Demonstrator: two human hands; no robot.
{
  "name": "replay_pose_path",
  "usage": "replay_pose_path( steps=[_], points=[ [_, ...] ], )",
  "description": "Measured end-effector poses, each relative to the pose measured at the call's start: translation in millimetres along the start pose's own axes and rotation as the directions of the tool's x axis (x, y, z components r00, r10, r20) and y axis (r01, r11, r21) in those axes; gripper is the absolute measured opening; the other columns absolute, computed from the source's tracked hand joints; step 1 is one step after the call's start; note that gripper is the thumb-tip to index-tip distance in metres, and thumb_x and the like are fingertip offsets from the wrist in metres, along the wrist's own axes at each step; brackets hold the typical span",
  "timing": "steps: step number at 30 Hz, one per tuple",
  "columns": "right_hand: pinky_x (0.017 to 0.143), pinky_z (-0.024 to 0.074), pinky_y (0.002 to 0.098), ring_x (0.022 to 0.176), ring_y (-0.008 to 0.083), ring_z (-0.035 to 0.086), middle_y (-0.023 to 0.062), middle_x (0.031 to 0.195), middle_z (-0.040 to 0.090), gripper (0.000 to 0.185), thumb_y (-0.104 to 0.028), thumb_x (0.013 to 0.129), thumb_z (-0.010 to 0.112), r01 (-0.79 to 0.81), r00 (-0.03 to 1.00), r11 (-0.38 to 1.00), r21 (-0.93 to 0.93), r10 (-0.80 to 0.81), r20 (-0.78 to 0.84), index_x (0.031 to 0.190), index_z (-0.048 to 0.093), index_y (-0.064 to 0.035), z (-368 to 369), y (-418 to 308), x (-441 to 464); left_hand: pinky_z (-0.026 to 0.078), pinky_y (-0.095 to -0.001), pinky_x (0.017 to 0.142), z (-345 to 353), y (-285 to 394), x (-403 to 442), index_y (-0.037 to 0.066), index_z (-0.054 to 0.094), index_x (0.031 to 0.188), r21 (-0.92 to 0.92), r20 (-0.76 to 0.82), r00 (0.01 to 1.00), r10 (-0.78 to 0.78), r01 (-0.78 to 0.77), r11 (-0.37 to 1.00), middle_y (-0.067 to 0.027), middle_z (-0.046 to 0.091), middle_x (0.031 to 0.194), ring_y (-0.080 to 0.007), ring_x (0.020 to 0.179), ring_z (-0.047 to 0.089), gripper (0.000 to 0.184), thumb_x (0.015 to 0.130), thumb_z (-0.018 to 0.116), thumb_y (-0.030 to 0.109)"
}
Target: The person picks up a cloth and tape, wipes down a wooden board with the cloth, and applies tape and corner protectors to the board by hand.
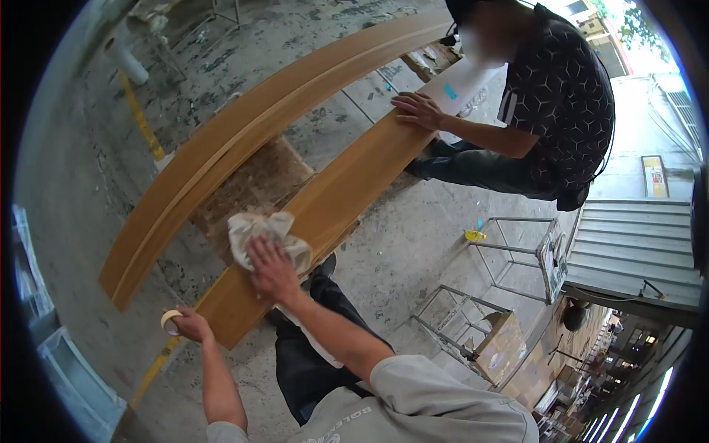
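A curved board [221, 144] lay beside the straight board [347, 184]; the left hand [194, 325] was clasped on tape [167, 317] at the straight one's near end. The right hand [272, 267], spread apart, pressed a cloth [245, 227] there; farther right, 1 co-worker [561, 103] touched it.

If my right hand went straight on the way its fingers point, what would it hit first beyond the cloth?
Beyond the pale cloth, your right hand would probably meet the curved wooden piece first, across the gap; depth is unclear, so it might pass above it.
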State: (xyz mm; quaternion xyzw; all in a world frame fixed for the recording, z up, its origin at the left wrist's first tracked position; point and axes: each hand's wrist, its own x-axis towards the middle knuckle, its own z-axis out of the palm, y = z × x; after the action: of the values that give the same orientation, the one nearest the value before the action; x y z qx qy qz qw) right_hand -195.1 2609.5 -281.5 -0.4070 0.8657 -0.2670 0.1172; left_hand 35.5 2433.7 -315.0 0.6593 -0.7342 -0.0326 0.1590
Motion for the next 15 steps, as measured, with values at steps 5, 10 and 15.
replay_pose_path(
  steps=[5, 10, 15],
  points=[
    [0.113, 0.0234, 0.0487, 0.137, 0.0347, 0.033, 0.0139, 0.148, 0.036, 0.068, -0.03, 0.081, 0.059, -0.24, 0.95, 0.964, -0.118, 0.209, -0.23, 0.142, 0.038, -0.0098, -71, 107, 46, 0.041, -0.0457, 0.094, -17, 41, 2, -0.006, 0.037, 0.138, 0.074, -0.09, 0.991, 0.103, -0.096, 0.993, -0.0245, 0.059, 0.117, -0.0414, 0.108, 0.054, 0.058, 0.094, 0.056, 0.026],
    [0.111, 0.0251, 0.0506, 0.136, 0.0342, 0.033, 0.0152, 0.147, 0.037, 0.065, -0.032, 0.083, 0.057, -0.38, 0.864, 0.905, -0.19, 0.274, -0.422, 0.14, 0.04, -0.005, -111, 168, 66, 0.041, -0.0463, 0.093, -3, 98, 11, -0.006, 0.038, 0.138, -0.007, -0.049, 0.988, 0.148, -0.148, 0.989, -0.0201, 0.062, 0.113, -0.0372, 0.106, 0.057, 0.06, 0.092, 0.058, 0.027],
    [0.111, 0.0241, 0.0491, 0.135, 0.0334, 0.034, 0.0144, 0.146, 0.037, 0.067, -0.032, 0.083, 0.058, -0.39, 0.86, 0.903, -0.179, 0.288, -0.421, 0.141, 0.038, -0.0059, -118, 171, 71, 0.038, -0.0467, 0.096, 27, 142, 4, -0.005, 0.033, 0.141, 0.018, -0.078, 0.981, 0.176, -0.175, 0.984, -0.0219, 0.059, 0.12, -0.0382, 0.111, 0.055, 0.068, 0.092, 0.056, 0.036]
  ],
)
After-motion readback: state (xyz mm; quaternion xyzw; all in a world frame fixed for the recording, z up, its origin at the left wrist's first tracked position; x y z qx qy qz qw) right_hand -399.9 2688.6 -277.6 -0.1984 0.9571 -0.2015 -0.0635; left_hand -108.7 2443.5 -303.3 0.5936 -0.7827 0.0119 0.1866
